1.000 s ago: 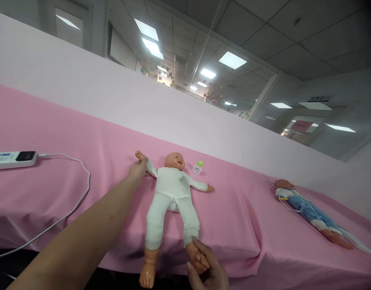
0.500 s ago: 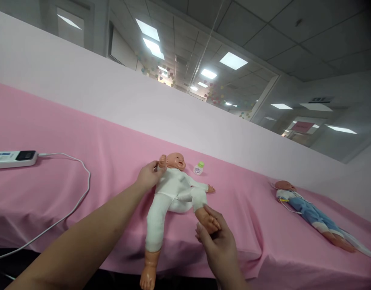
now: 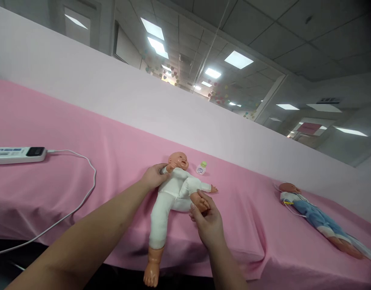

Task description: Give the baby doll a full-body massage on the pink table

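A baby doll [image 3: 170, 193] in a white suit lies on its back on the pink cloth [image 3: 112, 161]. My left hand [image 3: 153, 177] is closed on the doll's arm, which is folded in beside its face. My right hand [image 3: 205, 223] grips the doll's foot, and that leg is bent up over its belly. The doll's other leg hangs straight over the table's front edge.
A small white bottle with a green cap [image 3: 201, 168] stands just behind the doll. A second doll in blue clothes [image 3: 312, 215] lies at the right. At the far left are a white power strip [image 3: 17, 155] and its white cable [image 3: 79, 201]. A white wall [image 3: 112, 88] runs behind the table.
My left hand has folded the doll's arm from stretched out to beside its face. My right hand has pushed the doll's foot up, bending that leg over the belly.
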The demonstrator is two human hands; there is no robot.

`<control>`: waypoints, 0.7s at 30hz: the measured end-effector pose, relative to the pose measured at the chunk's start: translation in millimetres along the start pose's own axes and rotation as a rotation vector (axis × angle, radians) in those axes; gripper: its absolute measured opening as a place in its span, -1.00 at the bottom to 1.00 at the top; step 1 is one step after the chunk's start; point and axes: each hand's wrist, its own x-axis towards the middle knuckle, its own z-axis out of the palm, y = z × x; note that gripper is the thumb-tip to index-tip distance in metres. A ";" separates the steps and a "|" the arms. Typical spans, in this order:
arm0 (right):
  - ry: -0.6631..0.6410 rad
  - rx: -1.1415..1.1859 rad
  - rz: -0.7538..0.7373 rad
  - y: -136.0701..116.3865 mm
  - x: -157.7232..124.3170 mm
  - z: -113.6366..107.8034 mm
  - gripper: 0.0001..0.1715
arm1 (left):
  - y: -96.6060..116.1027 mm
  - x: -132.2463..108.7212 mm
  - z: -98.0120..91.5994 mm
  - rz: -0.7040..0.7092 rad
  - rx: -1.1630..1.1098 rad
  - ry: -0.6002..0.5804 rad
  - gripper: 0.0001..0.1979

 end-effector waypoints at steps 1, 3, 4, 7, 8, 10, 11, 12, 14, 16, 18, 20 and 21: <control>0.014 -0.002 0.000 -1.5 -5.7 -4.3 -0.20 | -1.3 1.2 -0.7 -0.015 -0.016 0.027 -0.49; 0.036 -0.008 -0.001 -4.5 -19.2 -14.7 -0.21 | -4.6 4.6 -2.3 -0.066 -0.019 0.100 -0.54; 0.038 -0.015 -0.004 -5.4 -27.0 -20.5 -0.23 | -6.5 6.7 -3.3 -0.103 -0.014 0.139 -0.55; 0.003 -0.066 -0.029 -1.6 -53.9 -36.8 -0.33 | -11.6 13.0 -7.9 -0.224 -0.023 0.253 -0.52; -0.011 -0.093 -0.043 2.8 -63.7 -41.1 -0.36 | -12.6 14.9 -9.9 -0.269 -0.049 0.295 -0.51; -0.012 -0.146 -0.092 16.7 -83.5 -46.9 -0.42 | -13.1 17.9 -14.1 -0.367 -0.113 0.367 -0.51; 0.007 -0.170 -0.131 25.5 -93.0 -48.3 -0.44 | -12.6 19.0 -16.1 -0.413 -0.135 0.392 -0.51; 0.022 -0.190 -0.175 35.0 -101.8 -48.9 -0.45 | -11.8 20.0 -17.8 -0.453 -0.146 0.407 -0.51; 0.036 -0.218 -0.249 53.7 -116.2 -47.7 -0.48 | -10.0 21.4 -19.9 -0.502 -0.131 0.410 -0.49; 0.028 -0.238 -0.294 68.5 -125.3 -44.7 -0.48 | -9.2 22.6 -20.5 -0.520 -0.101 0.408 -0.47; 0.009 -0.256 -0.327 77.6 -129.5 -40.8 -0.46 | -10.3 23.9 -20.0 -0.523 -0.075 0.410 -0.45; -0.010 -0.264 -0.357 80.9 -130.1 -37.2 -0.43 | -12.6 24.4 -19.2 -0.492 -0.050 0.401 -0.44; -0.014 -0.264 -0.367 80.6 -129.6 -36.0 -0.42 | -13.6 24.2 -18.8 -0.459 -0.036 0.393 -0.44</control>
